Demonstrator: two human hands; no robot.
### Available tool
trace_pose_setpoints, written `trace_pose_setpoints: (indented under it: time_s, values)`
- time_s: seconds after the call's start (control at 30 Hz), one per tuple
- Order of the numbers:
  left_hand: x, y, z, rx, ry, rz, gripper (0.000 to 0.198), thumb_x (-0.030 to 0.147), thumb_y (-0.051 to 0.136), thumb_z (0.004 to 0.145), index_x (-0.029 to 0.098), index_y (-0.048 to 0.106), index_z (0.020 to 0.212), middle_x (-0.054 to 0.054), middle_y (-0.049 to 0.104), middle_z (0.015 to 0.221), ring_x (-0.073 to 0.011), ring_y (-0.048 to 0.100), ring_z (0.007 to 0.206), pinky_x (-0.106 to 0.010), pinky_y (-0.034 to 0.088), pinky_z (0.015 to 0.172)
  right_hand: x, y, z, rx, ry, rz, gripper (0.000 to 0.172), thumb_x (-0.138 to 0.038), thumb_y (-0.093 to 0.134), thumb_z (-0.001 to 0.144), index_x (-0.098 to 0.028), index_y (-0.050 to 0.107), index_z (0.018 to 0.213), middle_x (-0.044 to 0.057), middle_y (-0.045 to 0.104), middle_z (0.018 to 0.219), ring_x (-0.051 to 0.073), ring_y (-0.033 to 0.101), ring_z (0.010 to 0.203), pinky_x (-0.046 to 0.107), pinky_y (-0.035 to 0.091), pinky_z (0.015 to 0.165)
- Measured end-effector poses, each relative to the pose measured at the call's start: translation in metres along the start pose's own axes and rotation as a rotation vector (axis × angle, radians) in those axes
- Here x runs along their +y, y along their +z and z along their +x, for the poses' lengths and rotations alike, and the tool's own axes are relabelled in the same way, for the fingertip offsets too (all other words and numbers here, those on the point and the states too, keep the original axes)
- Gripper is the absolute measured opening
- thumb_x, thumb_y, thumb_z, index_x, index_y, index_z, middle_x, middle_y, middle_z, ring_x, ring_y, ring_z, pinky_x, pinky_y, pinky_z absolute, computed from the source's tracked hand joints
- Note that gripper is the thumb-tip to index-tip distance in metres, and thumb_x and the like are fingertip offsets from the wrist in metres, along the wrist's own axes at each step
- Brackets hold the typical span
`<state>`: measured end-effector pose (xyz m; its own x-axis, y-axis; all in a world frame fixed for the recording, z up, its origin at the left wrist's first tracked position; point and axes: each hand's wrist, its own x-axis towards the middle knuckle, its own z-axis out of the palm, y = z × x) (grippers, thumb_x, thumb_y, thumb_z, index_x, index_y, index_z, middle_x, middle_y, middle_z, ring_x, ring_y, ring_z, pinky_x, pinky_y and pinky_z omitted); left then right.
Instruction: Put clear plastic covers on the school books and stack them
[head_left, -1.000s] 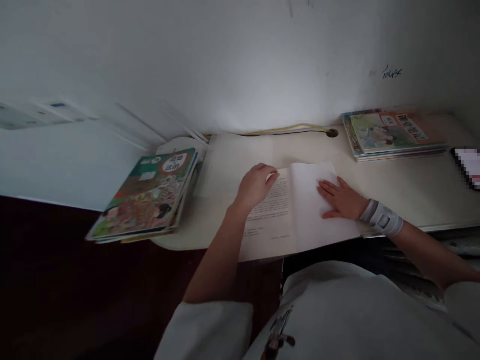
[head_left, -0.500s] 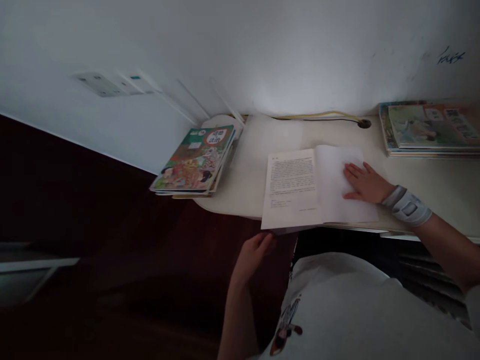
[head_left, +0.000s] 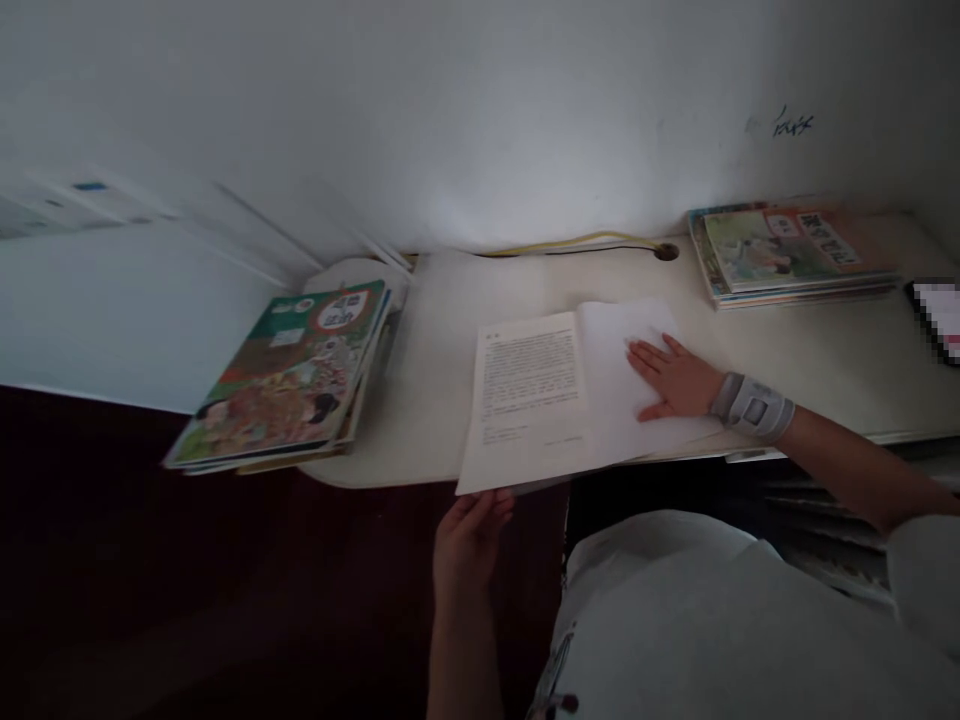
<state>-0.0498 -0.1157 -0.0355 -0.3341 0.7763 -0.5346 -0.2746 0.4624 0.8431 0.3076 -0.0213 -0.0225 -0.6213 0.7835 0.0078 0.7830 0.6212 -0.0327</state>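
Observation:
An open book (head_left: 529,400) lies on the white desk (head_left: 435,380), and its near edge juts past the desk's front. The left page carries printed text; the right page looks blank. My right hand (head_left: 671,380) rests flat on the right page, fingers spread, with a grey wristband (head_left: 752,407) on the wrist. My left hand (head_left: 469,535) is below the desk edge. Its fingertips touch the book's lower left corner from underneath, and I cannot see a grip.
A stack of colourful picture books (head_left: 289,375) overhangs the desk's left end. Another stack (head_left: 787,250) lies at the back right. A yellow cable (head_left: 570,243) runs along the wall to a desk hole (head_left: 665,252). A blurred flat object (head_left: 941,315) sits at far right. Dark floor lies left.
My left hand left the top of the left page and dropped below the desk edge to the book's lower left corner. My right hand stayed on the right page.

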Motion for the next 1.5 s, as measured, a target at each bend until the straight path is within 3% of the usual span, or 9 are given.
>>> trace_pose_setpoints:
  time_s: [0.13, 0.4, 0.47, 0.6, 0.77, 0.9, 1.1, 1.33, 1.5]
  values:
    - [0.004, -0.007, -0.001, 0.084, -0.022, -0.053, 0.014, 0.008, 0.065, 0.064, 0.021, 0.061, 0.068, 0.003, 0.067, 0.058, -0.0117, 0.065, 0.053, -0.018, 0.053, 0.048, 0.003, -0.003, -0.005, -0.026, 0.026, -0.005, 0.099, -0.077, 0.028, 0.082, -0.003, 0.025, 0.147, 0.025, 0.025, 0.152, 0.034, 0.026, 0.141, 0.055, 0.015, 0.113]
    - [0.012, -0.009, 0.001, -0.017, 0.064, 0.107, 0.01, 0.02, 0.07, 0.065, 0.019, 0.067, 0.074, 0.001, 0.069, 0.065, -0.0125, 0.066, 0.058, -0.019, 0.052, 0.052, 0.016, -0.01, -0.016, -0.064, 0.056, -0.011, 0.099, -0.077, 0.028, 0.082, -0.002, 0.024, 0.147, 0.026, 0.026, 0.151, 0.036, 0.028, 0.14, 0.057, 0.015, 0.113]
    - [0.026, -0.007, 0.011, -0.058, 0.122, 0.241, 0.018, 0.025, 0.07, 0.066, 0.018, 0.065, 0.082, 0.0, 0.069, 0.067, -0.0142, 0.066, 0.059, -0.021, 0.053, 0.053, 0.016, -0.012, -0.014, -0.079, 0.029, -0.011, 0.1, -0.078, 0.028, 0.081, -0.001, 0.027, 0.146, 0.027, 0.028, 0.15, 0.037, 0.029, 0.139, 0.057, 0.016, 0.112]
    - [0.069, 0.013, 0.042, -0.118, 0.269, 0.636, 0.054, 0.025, 0.064, 0.073, 0.017, 0.05, 0.125, -0.001, 0.067, 0.072, -0.0152, 0.064, 0.054, -0.026, 0.052, 0.053, 0.005, -0.018, -0.004, -0.105, -0.027, 0.007, 0.101, -0.079, 0.031, 0.08, 0.0, 0.029, 0.145, 0.029, 0.03, 0.149, 0.038, 0.032, 0.138, 0.06, 0.018, 0.111]
    - [0.1, 0.057, 0.069, -0.07, 0.578, 1.32, 0.053, 0.026, 0.049, 0.086, 0.017, 0.04, 0.138, -0.008, 0.069, 0.086, -0.0181, 0.067, 0.07, -0.032, 0.051, 0.073, -0.024, -0.02, 0.005, -0.006, -0.035, 0.006, 0.105, -0.079, 0.034, 0.079, 0.001, 0.025, 0.146, 0.031, 0.022, 0.15, 0.038, 0.025, 0.141, 0.057, 0.02, 0.111]
    - [0.096, 0.069, 0.076, -0.012, 0.722, 1.647, 0.045, 0.027, 0.033, 0.094, 0.019, 0.047, 0.136, -0.015, 0.069, 0.107, -0.0262, 0.066, 0.095, -0.037, 0.048, 0.081, -0.027, -0.007, 0.001, 0.048, -0.029, -0.007, 0.098, -0.077, 0.033, 0.081, -0.005, 0.026, 0.147, 0.029, 0.026, 0.15, 0.037, 0.029, 0.139, 0.059, 0.022, 0.108]
    - [0.088, 0.052, 0.088, -0.032, 0.791, 1.737, 0.045, 0.027, 0.029, 0.097, 0.018, 0.051, 0.135, -0.014, 0.068, 0.115, -0.024, 0.065, 0.098, -0.034, 0.047, 0.084, -0.015, 0.003, -0.009, 0.019, -0.034, -0.021, 0.1, -0.078, 0.034, 0.08, -0.003, 0.031, 0.145, 0.027, 0.025, 0.151, 0.036, 0.029, 0.139, 0.057, 0.018, 0.111]
    - [0.089, 0.053, 0.091, -0.02, 0.815, 1.811, 0.046, 0.029, 0.026, 0.098, 0.016, 0.052, 0.134, -0.015, 0.069, 0.108, -0.0242, 0.066, 0.091, -0.034, 0.048, 0.079, -0.013, -0.02, -0.007, -0.079, -0.01, 0.081, 0.091, -0.069, 0.048, 0.082, -0.004, 0.032, 0.144, 0.026, 0.031, 0.149, 0.035, 0.031, 0.139, 0.058, 0.021, 0.111]
    - [0.091, 0.056, 0.087, -0.036, 0.81, 1.861, 0.047, 0.032, 0.024, 0.098, 0.019, 0.053, 0.133, -0.014, 0.069, 0.104, -0.0239, 0.066, 0.087, -0.034, 0.048, 0.075, -0.009, -0.041, -0.02, 0.078, 0.07, 0.138, 0.063, -0.053, 0.044, 0.092, -0.014, 0.041, 0.141, 0.017, 0.04, 0.147, 0.03, 0.029, 0.14, 0.058, 0.024, 0.11]
